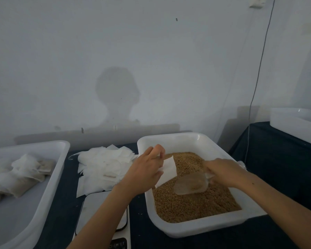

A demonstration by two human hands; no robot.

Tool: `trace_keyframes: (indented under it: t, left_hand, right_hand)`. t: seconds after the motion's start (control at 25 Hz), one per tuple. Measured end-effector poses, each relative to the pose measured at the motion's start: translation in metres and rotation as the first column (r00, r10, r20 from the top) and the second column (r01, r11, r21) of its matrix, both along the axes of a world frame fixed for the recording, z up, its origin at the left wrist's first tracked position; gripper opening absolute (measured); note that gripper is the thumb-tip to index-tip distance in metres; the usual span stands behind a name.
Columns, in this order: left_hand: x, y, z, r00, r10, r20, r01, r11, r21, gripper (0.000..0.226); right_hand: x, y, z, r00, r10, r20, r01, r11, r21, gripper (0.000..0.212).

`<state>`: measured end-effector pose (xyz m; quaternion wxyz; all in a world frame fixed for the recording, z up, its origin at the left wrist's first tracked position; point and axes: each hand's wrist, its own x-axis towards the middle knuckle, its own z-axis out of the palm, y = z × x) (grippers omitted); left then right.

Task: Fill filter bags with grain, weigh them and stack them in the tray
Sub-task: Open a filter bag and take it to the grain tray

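Note:
My left hand (147,169) holds a white filter bag (167,169) over the left edge of a white tub (183,141) full of brown grain (192,203). My right hand (223,170) grips the handle of a clear plastic scoop (190,184) lying low over the grain, its mouth pointing left toward the bag, with a little grain inside. A pile of empty filter bags (104,166) lies on the dark table between the two containers. Several filled bags (20,175) are stacked in the white tray (48,177) at the left. A white scale (90,209) sits under my left forearm.
The dark-covered table (61,212) runs along a pale wall. Another white tub (294,123) stands on a dark surface at the far right. A thin cable (258,69) hangs down the wall at the right.

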<state>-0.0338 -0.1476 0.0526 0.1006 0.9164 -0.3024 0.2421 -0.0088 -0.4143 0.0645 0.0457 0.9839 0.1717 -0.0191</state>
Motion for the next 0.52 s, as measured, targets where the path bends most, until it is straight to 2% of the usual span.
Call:
trace_keyframes:
  t: [0.12,0.24,0.4,0.52]
  left_hand:
    - [0.005,0.004,0.001,0.995,-0.006,-0.104,0.012,0.999,0.052,0.011]
    - [0.008,0.006,-0.003,0.993,0.047,-0.108,-0.041,0.997,0.058,0.014]
    - [0.011,0.007,-0.008,0.995,0.077,-0.071,-0.076,0.997,0.012,0.016]
    - [0.013,0.008,-0.009,0.983,0.111,-0.143,-0.118,0.992,-0.042,0.015]
  right_hand:
    - [0.003,0.007,-0.008,0.994,0.105,-0.021,-0.105,0.994,0.025,0.011]
    - [0.004,0.013,-0.023,0.975,0.211,-0.073,-0.204,0.975,0.094,0.008]
    - [0.004,0.014,-0.033,0.96,0.235,-0.152,-0.193,0.949,0.251,0.012]
    - [0.002,0.01,-0.033,0.941,0.254,-0.223,-0.169,0.925,0.34,0.023]
